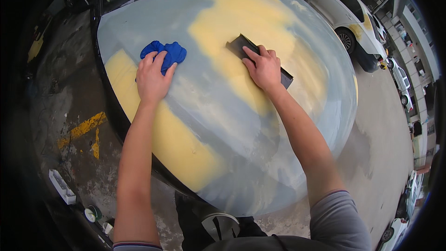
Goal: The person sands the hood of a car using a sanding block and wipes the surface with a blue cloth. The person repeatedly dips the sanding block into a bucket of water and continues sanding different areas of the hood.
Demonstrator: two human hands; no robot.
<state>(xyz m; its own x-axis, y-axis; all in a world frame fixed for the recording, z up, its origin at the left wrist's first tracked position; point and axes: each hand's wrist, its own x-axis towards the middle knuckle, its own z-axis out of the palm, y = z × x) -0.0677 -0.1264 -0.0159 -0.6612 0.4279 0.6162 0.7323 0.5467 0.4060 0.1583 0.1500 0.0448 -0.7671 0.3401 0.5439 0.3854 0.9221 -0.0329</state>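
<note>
A car hood fills the middle, coated in patchy grey-blue and pale yellow. On its left part, my left hand grips a crumpled blue cloth, fingers curled over it. Farther right, my right hand holds a long, dark, flat sanding piece against a yellow patch, its fingers resting on top; its underside is hidden.
A bucket stands below the hood near my legs. A white tray and a round can lie on the ground at lower left, near yellow floor markings. A white car is at upper right, with more cars beyond.
</note>
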